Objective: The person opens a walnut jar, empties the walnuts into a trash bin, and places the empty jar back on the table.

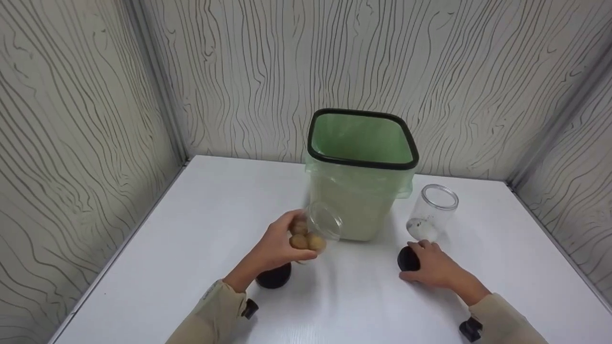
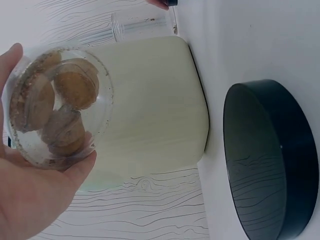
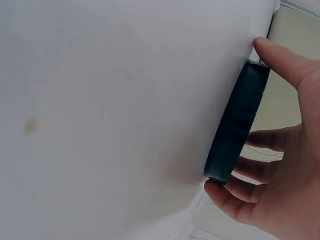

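My left hand (image 1: pixel 277 243) grips a clear plastic jar (image 1: pixel 325 222) with several brown walnuts (image 1: pixel 300 241) inside. The jar is tilted, its mouth toward the front of the bin. In the left wrist view the walnuts (image 2: pixel 75 90) show through the jar's base, with the thumb and fingers around its wall. My right hand (image 1: pixel 432 265) holds a round black lid (image 1: pixel 409 259) by its edge, thumb on one side and fingertips on the other. In the right wrist view this lid (image 3: pixel 237 122) lies flat, right at the white tabletop.
A light green bin (image 1: pixel 356 200) with a black rim and green liner stands at the back. Right of it stands a second clear jar (image 1: pixel 432 212) with small dark crumbs at its bottom. Another black lid (image 1: pixel 275 277) lies under my left wrist. Patterned panels (image 1: pixel 258 71) enclose the table.
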{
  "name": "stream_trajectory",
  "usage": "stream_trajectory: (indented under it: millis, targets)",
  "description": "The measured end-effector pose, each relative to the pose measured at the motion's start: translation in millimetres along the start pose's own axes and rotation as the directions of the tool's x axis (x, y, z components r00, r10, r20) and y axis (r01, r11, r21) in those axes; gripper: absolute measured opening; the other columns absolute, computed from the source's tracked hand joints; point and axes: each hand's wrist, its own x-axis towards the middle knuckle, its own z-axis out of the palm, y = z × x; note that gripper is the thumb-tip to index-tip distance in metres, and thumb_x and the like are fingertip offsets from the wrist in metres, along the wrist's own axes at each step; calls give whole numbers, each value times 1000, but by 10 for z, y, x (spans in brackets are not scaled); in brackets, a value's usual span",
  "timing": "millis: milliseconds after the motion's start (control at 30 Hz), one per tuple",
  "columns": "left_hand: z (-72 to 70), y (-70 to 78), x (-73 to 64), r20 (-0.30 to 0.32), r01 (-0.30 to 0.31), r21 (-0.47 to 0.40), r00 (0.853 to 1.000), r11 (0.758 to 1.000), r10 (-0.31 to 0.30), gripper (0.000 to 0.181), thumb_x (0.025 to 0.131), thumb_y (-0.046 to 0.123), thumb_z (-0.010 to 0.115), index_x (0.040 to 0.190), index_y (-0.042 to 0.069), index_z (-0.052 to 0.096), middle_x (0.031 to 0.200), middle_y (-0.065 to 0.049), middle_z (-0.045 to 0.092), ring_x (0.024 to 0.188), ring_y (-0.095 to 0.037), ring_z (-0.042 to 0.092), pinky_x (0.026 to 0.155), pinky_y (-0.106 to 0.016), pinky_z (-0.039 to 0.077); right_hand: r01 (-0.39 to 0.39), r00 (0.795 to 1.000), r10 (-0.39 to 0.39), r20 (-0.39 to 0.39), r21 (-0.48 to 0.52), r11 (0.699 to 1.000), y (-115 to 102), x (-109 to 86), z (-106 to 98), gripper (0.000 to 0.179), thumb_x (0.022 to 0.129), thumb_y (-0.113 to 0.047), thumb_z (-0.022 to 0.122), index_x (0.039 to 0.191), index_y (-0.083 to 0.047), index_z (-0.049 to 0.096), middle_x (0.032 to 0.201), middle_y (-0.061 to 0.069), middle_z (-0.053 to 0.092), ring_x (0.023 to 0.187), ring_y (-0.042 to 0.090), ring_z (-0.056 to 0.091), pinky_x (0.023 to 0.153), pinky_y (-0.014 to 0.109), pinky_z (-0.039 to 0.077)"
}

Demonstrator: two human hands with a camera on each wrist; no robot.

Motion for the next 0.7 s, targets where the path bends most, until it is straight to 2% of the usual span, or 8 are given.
stream_trajectory:
  millis: [200,400,567,700]
  targets:
    - [-7,21,-2,1,-4,-2,1000,1000,4,86,68,40,84,138,15,41,123,5,52,108,-13,48,90,-38,42,6,1000,-6,-16,-13,1000,-13,-15,-7,91,74,-57,71,134,7,45,126,27,45,110,40,44,89,55,41]
    - [-41,55,-6,-15,-32,-11,999,999,32,84,68,39,84,137,15,41,122,5,53,108,-12,49,90,-38,42,55,994,-53,-95,11,998,-67,-42,-115,83,84,-57,61,132,9,45,129,28,44,116,45,41,92,57,38]
    - [-78,80,-12,-34,-51,-14,998,999,50,84,68,38,84,137,14,42,122,5,53,109,-12,50,91,-38,42,104,973,-89,-212,61,993,-179,-56,-283,70,91,-49,56,131,8,46,130,28,45,121,44,40,98,56,33]
    - [-104,88,-13,-46,-42,-16,998,999,41,85,68,37,85,137,14,42,122,4,53,109,-12,50,92,-38,41,116,952,-83,-294,95,989,-304,-66,-439,63,93,-45,55,129,7,46,129,26,44,120,42,42,98,56,34]
